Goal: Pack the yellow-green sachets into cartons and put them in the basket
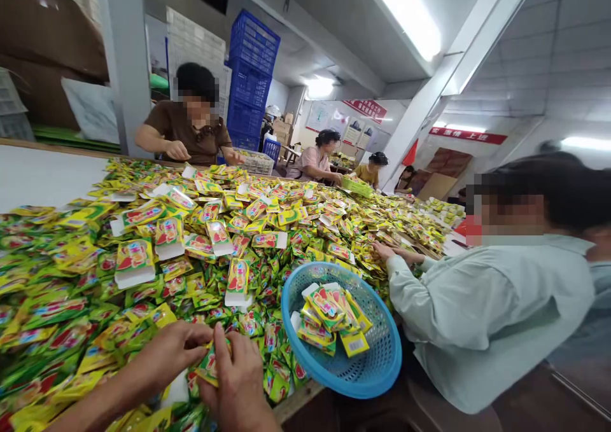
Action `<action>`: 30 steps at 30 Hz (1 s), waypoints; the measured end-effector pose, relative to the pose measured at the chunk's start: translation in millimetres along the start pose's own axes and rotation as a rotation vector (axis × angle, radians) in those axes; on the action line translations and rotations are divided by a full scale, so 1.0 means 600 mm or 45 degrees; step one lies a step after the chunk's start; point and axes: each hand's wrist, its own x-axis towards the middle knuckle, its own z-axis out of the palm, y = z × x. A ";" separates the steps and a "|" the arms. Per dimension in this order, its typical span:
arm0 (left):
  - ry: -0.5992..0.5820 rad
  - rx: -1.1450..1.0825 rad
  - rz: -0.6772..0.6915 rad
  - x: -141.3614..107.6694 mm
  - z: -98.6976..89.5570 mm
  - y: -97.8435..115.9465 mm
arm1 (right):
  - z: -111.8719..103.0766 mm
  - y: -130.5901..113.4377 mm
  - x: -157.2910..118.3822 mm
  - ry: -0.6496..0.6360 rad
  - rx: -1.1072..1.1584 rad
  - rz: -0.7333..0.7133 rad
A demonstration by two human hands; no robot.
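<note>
A long table [42, 174] is heaped with small green, yellow and red snack packets [200, 247]. At the near edge my left hand [167, 352] and my right hand [236, 381] meet on one packet [209, 365], both pinching it just above the pile. To the right of my hands a blue plastic basket [377, 362] sits at the table edge and holds several of the same packets [329, 317]. Some packets in the pile are bundled with white card strips [135, 263].
A person in a pale green shirt [477, 317] sits close on my right, one hand [384, 251] in the pile. Another person in brown [191, 123] works across the table. Two more sit farther back. Blue crates [251, 79] are stacked behind.
</note>
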 end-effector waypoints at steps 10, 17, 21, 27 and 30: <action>-0.170 0.024 -0.121 -0.026 0.009 0.009 | -0.011 0.004 -0.001 -0.062 0.044 -0.012; -0.391 -0.488 -0.275 -0.055 0.008 0.043 | -0.013 0.004 -0.002 -0.032 0.108 -0.046; -0.093 -0.616 -0.200 -0.071 -0.040 0.075 | -0.087 0.014 0.015 0.176 -0.033 0.045; 0.257 -0.351 -0.302 0.016 -0.022 0.025 | -0.243 0.133 0.042 0.272 -0.649 0.549; 0.325 -0.149 -0.351 0.086 0.024 0.006 | -0.260 0.150 0.045 0.349 -0.620 0.558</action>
